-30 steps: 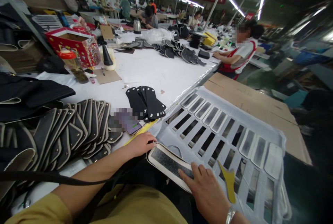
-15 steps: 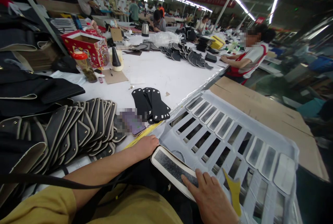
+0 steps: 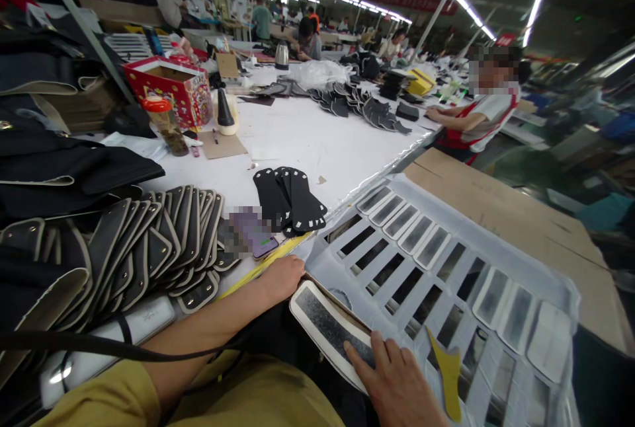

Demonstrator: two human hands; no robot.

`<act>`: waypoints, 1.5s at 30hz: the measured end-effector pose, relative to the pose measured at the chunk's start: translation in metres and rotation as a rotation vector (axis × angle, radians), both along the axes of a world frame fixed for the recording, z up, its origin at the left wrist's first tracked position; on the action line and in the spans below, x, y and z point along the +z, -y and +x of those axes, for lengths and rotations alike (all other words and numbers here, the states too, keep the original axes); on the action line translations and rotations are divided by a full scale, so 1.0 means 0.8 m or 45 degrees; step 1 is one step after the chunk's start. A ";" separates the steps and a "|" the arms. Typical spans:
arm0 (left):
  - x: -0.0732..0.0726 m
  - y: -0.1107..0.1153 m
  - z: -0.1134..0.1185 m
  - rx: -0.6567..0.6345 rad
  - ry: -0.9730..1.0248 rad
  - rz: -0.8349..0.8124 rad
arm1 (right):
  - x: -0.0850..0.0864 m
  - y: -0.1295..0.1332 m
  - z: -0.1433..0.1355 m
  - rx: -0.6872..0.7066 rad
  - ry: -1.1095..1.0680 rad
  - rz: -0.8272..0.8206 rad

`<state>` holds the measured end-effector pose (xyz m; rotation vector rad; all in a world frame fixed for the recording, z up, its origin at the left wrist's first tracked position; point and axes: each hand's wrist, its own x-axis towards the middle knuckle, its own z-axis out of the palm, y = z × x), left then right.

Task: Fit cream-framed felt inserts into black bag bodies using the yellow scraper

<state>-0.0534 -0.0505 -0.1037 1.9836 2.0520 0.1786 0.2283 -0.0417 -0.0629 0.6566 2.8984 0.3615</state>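
Right hand [image 3: 399, 377] at the near side, palm down, wrist coming in from below: it grips the right end of a pale-edged panel [image 3: 325, 321], one digit stretched along the dark strip on its face, the other fingers bent close together at the far edge. From the opposite side a bare forearm slants up out of a mustard sleeve, and the left hand [image 3: 284, 275] curls at the panel's other end (its fingertips are hidden from me, so whether it pinches or merely rests I cannot tell). That panel lies tilted over the lap, just beside a slotted grey tray [image 3: 446, 215] bearing similar pieces and a yellow shape [image 3: 451, 384]. Beyond, on the white table [image 3: 282, 136], sit black perforated pieces [image 3: 307, 205].
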 end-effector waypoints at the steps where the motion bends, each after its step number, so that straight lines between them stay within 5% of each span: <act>1: 0.000 0.000 0.000 -0.013 -0.012 -0.002 | 0.001 -0.001 -0.002 -0.020 0.023 -0.028; 8: 0.011 0.026 0.000 -0.125 -0.091 0.018 | 0.030 -0.017 -0.034 -0.166 0.209 -0.224; 16: 0.029 0.023 0.006 -0.299 -0.286 -0.068 | 0.008 -0.001 0.006 -0.175 0.134 -0.055; 27: 0.018 0.022 0.012 -0.089 -0.315 -0.018 | 0.021 0.001 -0.022 -0.189 0.185 -0.097; 39: 0.021 0.035 0.017 -0.272 -0.377 0.133 | 0.026 0.007 -0.035 -0.262 0.165 -0.103; 45: 0.012 0.038 0.017 -0.017 -0.468 0.003 | 0.028 0.011 -0.041 -0.256 0.204 -0.107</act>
